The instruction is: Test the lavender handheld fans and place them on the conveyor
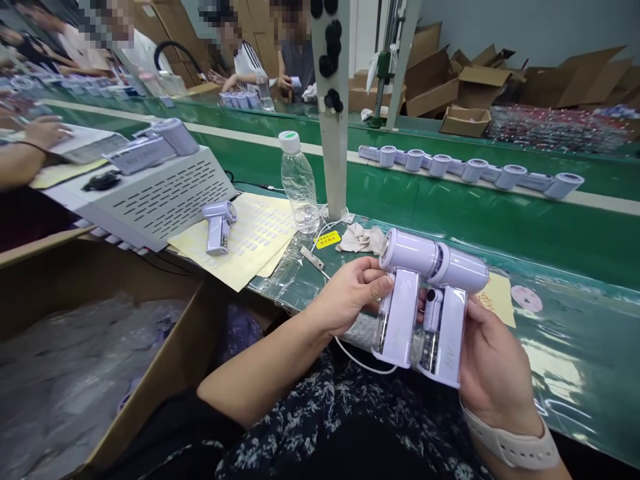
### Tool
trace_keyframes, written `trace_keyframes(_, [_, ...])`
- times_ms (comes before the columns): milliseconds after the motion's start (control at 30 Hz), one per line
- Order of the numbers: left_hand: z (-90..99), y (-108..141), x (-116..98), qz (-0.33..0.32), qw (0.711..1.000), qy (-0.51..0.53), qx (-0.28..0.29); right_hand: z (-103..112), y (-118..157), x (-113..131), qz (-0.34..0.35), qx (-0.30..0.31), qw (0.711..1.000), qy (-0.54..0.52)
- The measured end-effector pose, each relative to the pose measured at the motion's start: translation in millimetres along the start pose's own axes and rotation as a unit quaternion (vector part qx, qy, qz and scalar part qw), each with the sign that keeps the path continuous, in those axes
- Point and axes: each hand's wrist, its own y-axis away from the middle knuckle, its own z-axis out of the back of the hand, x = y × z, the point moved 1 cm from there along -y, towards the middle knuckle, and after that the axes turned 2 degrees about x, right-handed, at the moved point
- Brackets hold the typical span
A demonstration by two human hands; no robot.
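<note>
Two lavender handheld fans are held side by side before me, their round heads at the top and handles pointing down. My left hand (353, 293) is closed on the left handheld fan (406, 307), thumb at the upper handle. Around the outer side of the right handheld fan (454, 327) curls my right hand (493, 363), which wears a pale watch strap. The two heads touch or nearly touch. Clear side panels show dark inner parts. Another handheld fan (218, 227) lies on yellow sticker sheets (260, 230) to the left.
A plastic bottle (299, 180) and crumpled tissue (361, 238) stand near a metal post (334, 133). Several fans line the conveyor (425, 193). A grey vented box (165, 193) carries another fan. Bottom left is a carton (165, 360) with plastic bags. Co-workers sit across and at left.
</note>
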Motion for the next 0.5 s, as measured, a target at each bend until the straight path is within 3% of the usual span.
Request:
trace_keyframes(133, [1.2,7,-13,-0.039,0.996,-0.062,0.057,8,3,1,0.093,0.043,0.992,0.072])
trace_keyframes(233, [0.3,14,-21,-0.147,0.962,-0.202,0.110,17,3,6,0.217,0.090,0.954,0.187])
trace_keyframes(300, [0.6,16,-21,-0.265,0.905,-0.311,0.119,21,1,11,0.285,0.151,0.916,0.239])
trace_keyframes(367, [1.6,17,-18,-0.392,0.825,-0.391,0.113,22,-1,17,0.347,0.206,0.875,0.268])
trace_keyframes(433, [3.5,18,-15,-0.499,0.746,-0.431,0.099,22,-2,23,0.404,0.238,0.831,0.299])
trace_keyframes(500, [6.4,20,-14,-0.568,0.684,-0.449,0.084,22,0,28,0.451,0.261,0.785,0.334])
